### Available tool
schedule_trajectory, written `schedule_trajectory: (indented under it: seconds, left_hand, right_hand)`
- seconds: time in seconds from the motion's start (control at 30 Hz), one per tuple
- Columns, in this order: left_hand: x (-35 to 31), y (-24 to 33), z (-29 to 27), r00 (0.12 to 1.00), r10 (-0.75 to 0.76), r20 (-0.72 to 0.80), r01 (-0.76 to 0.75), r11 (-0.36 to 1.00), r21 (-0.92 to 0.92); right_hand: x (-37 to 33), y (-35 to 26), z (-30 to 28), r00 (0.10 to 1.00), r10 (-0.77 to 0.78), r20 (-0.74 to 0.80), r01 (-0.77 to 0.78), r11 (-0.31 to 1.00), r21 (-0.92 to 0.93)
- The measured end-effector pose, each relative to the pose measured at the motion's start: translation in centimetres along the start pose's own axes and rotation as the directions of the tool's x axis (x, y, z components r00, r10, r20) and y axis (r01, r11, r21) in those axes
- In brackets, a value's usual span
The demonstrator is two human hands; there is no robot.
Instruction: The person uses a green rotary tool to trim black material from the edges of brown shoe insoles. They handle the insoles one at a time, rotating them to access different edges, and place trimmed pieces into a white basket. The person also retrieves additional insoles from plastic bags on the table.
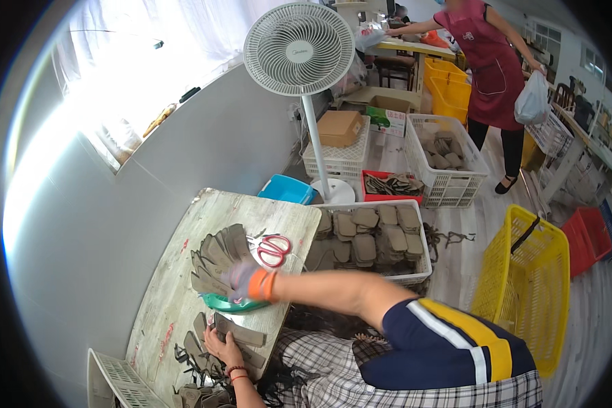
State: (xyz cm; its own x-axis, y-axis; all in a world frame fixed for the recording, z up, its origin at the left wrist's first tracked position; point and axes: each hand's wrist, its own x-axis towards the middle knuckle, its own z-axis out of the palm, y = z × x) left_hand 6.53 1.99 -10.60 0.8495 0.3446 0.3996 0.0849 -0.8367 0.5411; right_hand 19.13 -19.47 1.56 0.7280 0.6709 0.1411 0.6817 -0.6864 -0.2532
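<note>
My left hand (223, 349), bare with red bands at the wrist, lies with its fingers stretched out at the edge of a flat grey-brown piece (243, 331) on the table. Over the table, my right hand (240, 281) wears a grey glove with an orange cuff; motion smears its fingers. Just beneath it is a green-rimmed object (217, 302), partly covered by the hand. Beyond the glove, a fanned stack of grey-brown pieces (219, 253) stands near red-handled scissors (273, 250). More loose pieces (196, 348) with dark strips lie left of my left hand.
A white crate (425, 253) of stacked grey-brown pieces stands right of the table (158, 299). Behind are a white fan (300, 51), a blue bin (285, 189) and a red tray (381, 198). A yellow basket (557, 272) is at right. A person in a maroon apron (496, 81) carries a bag.
</note>
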Motion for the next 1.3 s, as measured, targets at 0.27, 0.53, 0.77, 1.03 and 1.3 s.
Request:
schedule_trajectory:
  seconds: [0.27,0.53,0.77,1.03,1.3]
  left_hand:
    - [0.0,0.6,0.3,1.000,0.012,0.012,-0.011,0.997,-0.073]
    - [0.0,1.5,-0.7,0.998,0.044,-0.041,-0.048,0.993,-0.109]
    - [0.5,0.4,1.0,0.991,0.097,-0.090,-0.103,0.992,-0.067]
    - [0.3,0.6,-0.3,0.998,0.055,-0.036,-0.060,0.986,-0.156]
    - [0.3,-0.1,0.3,0.997,0.065,-0.040,-0.069,0.992,-0.109]
  right_hand:
    - [-35.4,35.6,-29.5,-0.186,0.687,-0.702,-0.721,0.390,0.572]
    - [-61.8,33.5,-34.7,-0.673,0.350,-0.652,-0.718,-0.096,0.690]
    - [-64.8,33.8,-32.2,-0.665,0.355,-0.657,-0.745,-0.246,0.620]
    - [-65.1,31.7,-30.9,-0.718,0.496,-0.488,-0.652,-0.237,0.720]
    - [-72.2,28.6,-28.2,-0.815,0.341,-0.468,-0.560,-0.261,0.786]
